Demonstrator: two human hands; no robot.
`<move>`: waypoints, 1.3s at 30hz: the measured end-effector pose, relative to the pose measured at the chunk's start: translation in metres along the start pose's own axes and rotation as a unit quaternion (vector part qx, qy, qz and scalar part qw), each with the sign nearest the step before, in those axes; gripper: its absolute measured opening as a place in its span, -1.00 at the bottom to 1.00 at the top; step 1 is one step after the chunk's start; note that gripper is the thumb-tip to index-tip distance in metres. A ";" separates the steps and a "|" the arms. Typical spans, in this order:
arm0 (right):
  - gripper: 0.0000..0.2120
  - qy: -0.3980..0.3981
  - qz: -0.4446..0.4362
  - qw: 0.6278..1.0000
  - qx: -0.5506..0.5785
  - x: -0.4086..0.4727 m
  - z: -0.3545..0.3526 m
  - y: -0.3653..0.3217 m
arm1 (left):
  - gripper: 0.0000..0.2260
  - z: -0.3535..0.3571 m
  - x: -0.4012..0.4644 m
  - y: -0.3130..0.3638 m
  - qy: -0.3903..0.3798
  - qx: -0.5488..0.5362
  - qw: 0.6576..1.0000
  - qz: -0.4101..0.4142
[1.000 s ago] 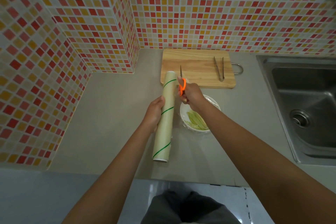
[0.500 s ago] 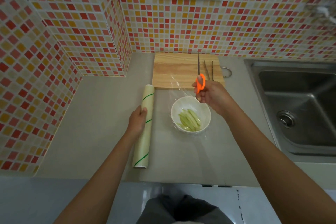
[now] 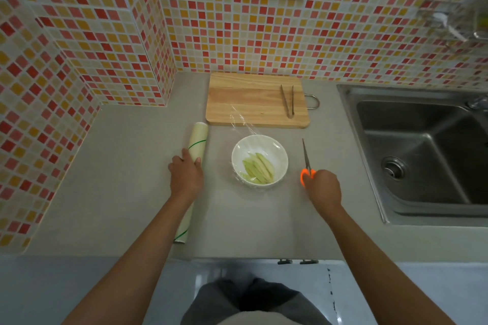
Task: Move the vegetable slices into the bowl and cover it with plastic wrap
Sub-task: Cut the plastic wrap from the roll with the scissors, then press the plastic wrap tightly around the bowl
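- The countertop is where everything sits, with the sink open on the right. If I sweep the right arm outward carelessly, I judge the scissors could be knocked toward that basin.
- The cutting board lies at the far side, bare apart from the tongs on its right part. A flap of film reaches onto its near edge, so shifting the board would likely drag the cover off.
- The roll of plastic wrap lies on the counter left of the bowl, running near to far. My left hand rests curled over its middle. If I let go abruptly, a round tube like that may roll.
- The bowl stands mid-counter, just near of the board, with the vegetable slices inside. Film is draped loosely over it, the far edge trailing free. I judge the main risk is that it lifts or bunches unless pressed around the rim.
- The scissors lie right of the bowl, blades closed and pointing far. My right hand is closed around the orange handles. Reaching across for the film while gripping them could snag or tear it.
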State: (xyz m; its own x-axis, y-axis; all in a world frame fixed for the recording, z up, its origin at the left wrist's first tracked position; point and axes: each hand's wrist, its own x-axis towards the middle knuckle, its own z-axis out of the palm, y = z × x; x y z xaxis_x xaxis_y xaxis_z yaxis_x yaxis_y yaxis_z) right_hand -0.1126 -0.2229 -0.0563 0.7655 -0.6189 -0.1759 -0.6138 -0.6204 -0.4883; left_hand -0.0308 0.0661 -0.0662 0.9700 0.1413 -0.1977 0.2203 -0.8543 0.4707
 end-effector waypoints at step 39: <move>-0.66 0.029 -0.089 0.981 -0.171 0.009 0.000 -0.004 | -0.40 0.003 0.008 -0.009 0.043 0.075 0.996 -0.024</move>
State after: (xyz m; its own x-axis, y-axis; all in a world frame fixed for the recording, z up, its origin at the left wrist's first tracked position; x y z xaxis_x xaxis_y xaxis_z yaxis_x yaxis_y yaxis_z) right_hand -0.1030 -0.2263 -0.0555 0.8603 -0.5061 -0.0610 -0.5077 -0.8403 -0.1899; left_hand -0.0253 0.0736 -0.0744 0.9655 0.2195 -0.1399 0.2543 -0.9098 0.3280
